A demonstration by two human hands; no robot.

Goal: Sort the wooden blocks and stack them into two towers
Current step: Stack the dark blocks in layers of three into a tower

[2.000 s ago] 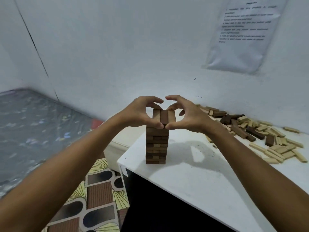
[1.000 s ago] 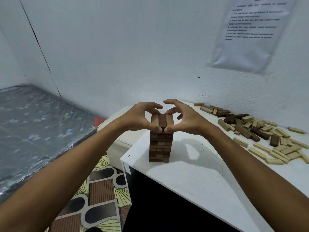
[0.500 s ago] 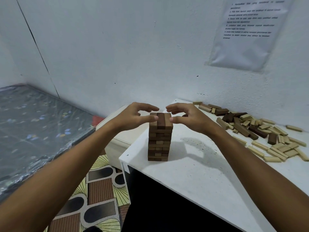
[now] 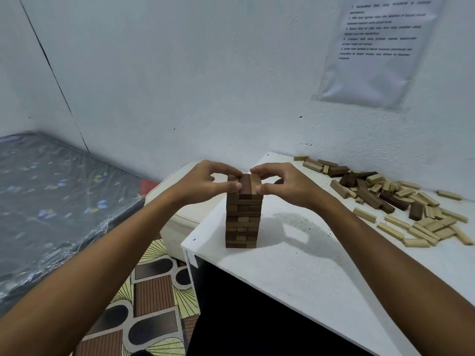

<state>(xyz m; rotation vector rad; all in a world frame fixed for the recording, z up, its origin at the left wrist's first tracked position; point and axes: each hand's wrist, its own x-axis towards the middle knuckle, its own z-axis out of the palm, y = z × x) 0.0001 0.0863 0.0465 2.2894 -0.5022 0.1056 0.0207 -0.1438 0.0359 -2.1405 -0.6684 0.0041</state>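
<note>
A tower of dark brown wooden blocks stands near the left corner of the white table. Its top layer has three blocks side by side. My left hand pinches the left side of that top layer, thumb at the front and fingers over the back. My right hand pinches the right side the same way. A loose pile of light and dark blocks lies at the table's far right by the wall.
A white box sits on the floor left of the table. A plastic-wrapped mattress lies at far left, patterned flooring below. A printed sheet hangs on the wall. The table's front edge runs diagonally.
Both hands were pressed against the top layer with thumbs meeting at the front; they loosened and spread slightly, and now pinch the layer's two sides. The tower stays put.
</note>
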